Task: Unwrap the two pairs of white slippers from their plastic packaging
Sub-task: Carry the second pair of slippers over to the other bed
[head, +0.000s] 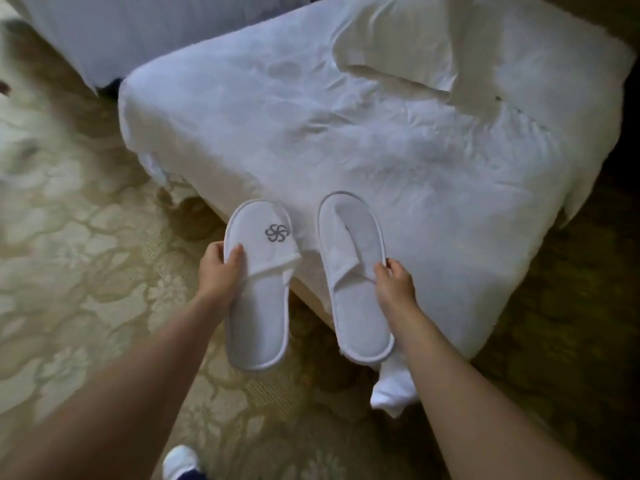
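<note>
I hold one white slipper in each hand, toes pointing away from me, above the near corner of a bed. My left hand (221, 271) grips the left slipper (258, 306) at its side; that slipper's strap carries a grey swirl logo. My right hand (394, 282) pinches the right slipper (360, 317) at its right edge; its strap lies folded flat over the insole. No plastic wrap shows on either slipper. No second pair is in view.
The bed (381, 140) has a rumpled white duvet and a pillow (398, 53) at the far end. Another white-covered bed (104, 32) stands at the top left. Patterned beige carpet (86, 254) covers the floor. A white shoe (180, 460) shows at the bottom edge.
</note>
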`<control>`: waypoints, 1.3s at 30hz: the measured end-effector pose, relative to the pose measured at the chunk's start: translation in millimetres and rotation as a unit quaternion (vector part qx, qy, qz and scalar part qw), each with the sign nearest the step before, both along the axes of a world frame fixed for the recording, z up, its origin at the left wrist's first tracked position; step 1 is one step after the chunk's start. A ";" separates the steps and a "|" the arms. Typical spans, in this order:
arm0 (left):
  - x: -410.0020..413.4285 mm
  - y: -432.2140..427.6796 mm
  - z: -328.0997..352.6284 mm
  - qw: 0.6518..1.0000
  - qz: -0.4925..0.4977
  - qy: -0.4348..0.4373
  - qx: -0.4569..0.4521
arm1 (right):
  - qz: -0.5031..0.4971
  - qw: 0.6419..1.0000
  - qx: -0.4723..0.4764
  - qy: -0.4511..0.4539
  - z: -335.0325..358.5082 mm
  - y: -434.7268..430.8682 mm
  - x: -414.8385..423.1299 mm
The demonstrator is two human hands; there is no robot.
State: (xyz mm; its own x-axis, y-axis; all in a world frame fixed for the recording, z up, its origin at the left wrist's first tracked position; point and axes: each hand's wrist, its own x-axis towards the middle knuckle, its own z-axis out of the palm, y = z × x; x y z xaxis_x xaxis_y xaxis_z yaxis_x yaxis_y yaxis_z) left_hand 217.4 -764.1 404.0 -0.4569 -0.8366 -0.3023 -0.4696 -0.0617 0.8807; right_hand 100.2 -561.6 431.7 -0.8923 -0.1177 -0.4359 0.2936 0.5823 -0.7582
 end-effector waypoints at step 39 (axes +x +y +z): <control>-77.4 -626.1 -29.4 0.981 0.186 -0.017 0.047 | 0.168 0.984 0.043 0.044 -36.3 -683.0 -100.9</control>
State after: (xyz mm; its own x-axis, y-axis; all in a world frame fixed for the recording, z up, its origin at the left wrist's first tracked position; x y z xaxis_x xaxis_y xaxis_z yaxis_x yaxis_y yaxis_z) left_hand 140.0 -1390.2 374.7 -0.1143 -0.9111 -0.3959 -0.4278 -0.3145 0.8474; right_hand -0.7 -1244.5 395.5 -0.8435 -0.3787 -0.3808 0.0090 0.6990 -0.7151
